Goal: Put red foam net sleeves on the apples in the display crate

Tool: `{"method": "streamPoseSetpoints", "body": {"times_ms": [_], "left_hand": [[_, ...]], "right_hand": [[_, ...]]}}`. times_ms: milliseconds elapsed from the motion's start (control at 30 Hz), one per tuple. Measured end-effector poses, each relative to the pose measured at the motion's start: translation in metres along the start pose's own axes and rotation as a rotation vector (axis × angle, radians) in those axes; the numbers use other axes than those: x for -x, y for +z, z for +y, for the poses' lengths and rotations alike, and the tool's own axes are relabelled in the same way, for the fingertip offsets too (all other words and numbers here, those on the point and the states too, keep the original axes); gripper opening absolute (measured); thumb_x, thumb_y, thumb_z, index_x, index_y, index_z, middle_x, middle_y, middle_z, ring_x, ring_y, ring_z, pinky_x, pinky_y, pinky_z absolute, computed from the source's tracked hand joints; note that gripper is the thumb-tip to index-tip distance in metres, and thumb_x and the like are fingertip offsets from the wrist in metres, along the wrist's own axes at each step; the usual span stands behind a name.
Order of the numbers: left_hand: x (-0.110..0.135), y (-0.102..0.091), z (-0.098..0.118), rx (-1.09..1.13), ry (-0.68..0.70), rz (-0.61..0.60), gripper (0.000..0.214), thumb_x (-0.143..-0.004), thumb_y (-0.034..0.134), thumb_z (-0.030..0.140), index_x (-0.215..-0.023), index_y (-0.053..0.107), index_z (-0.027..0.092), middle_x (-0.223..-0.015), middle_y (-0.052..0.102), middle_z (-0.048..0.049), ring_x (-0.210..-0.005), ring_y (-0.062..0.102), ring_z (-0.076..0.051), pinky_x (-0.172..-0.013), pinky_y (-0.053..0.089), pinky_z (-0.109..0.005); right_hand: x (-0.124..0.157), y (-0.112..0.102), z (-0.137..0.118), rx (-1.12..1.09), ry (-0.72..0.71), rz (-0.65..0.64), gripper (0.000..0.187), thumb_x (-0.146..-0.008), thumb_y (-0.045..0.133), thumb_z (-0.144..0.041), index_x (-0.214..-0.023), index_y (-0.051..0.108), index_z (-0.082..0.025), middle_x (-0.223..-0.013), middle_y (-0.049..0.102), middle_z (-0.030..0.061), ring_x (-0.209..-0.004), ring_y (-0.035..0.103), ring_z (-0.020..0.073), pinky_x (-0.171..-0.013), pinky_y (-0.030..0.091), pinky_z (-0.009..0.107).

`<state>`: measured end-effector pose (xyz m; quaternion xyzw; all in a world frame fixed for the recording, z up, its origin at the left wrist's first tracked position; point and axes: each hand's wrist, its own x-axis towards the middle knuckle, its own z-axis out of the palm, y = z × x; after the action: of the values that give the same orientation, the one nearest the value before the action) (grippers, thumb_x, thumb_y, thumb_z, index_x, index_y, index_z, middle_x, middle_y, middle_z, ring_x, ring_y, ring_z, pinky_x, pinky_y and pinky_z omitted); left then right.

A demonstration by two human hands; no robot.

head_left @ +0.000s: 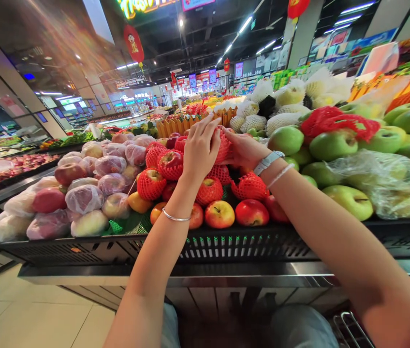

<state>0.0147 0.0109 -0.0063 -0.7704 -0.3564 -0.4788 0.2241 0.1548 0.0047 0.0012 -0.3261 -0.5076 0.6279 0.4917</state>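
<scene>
Front crate rim (241,234) clear of fingers (202,128) cupping fruit (224,149)

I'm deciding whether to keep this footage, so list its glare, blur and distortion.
Head view: reddish-orange flare streaks the upper left; head view: ceiling lights burn near white; head view: the left-hand pillar leans, likely wide-angle distortion; head view: the right arm blurs toward the bottom-right corner, while the front apples look fairly crisp.

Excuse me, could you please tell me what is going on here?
A person's left hand and right hand hold a red-netted fruit between them, just above a display of apples. Wrapped fruits lie to the left, and green fruits to the right.
</scene>
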Motion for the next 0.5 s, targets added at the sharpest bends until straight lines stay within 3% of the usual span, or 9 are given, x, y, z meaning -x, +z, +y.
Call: {"method": "streamPoseSetpoints", "body": {"times_ms": [133, 300, 500], "left_hand": [[0.0026, 0.0036, -0.0012, -0.02, 0.033, -0.012, 0.037, -0.097, 0.038, 0.034, -0.13, 0.054, 0.027, -0.14, 0.055, -0.0086, -0.133, 0.048, -0.025, -0.114, 0.038, -0.048], [0.0037, 0.0005, 0.0043, -0.021, 0.005, 0.026, 0.036, -0.097, 0.038, 0.037, -0.126, 0.056, 0.026, -0.135, 0.057, -0.0093, -0.129, 0.049, -0.026, -0.112, 0.039, -0.045], [0.0035, -0.0027, 0.0059, 0.02, -0.07, 0.088, 0.038, -0.1, 0.031, 0.04, -0.125, 0.055, 0.025, -0.124, 0.06, -0.0107, -0.121, 0.053, -0.025, -0.108, 0.041, -0.043]], "right_hand": [[0.004, 0.0022, -0.003, -0.017, -0.062, 0.051, 0.018, -0.098, 0.045, -0.026, -0.087, 0.059, -0.024, -0.07, 0.066, -0.0031, -0.051, 0.06, 0.0122, -0.061, 0.06, 0.032], [0.0027, -0.0003, -0.0038, -0.077, -0.068, 0.043, 0.021, -0.099, 0.045, -0.023, -0.081, 0.056, -0.02, -0.06, 0.062, -0.0036, -0.045, 0.057, 0.0095, -0.043, 0.052, 0.021], [0.0022, 0.0009, -0.0041, -0.111, -0.057, 0.073, 0.025, -0.102, 0.04, -0.022, -0.081, 0.055, -0.02, -0.058, 0.063, -0.0043, -0.046, 0.059, 0.009, -0.046, 0.053, 0.021]]}}
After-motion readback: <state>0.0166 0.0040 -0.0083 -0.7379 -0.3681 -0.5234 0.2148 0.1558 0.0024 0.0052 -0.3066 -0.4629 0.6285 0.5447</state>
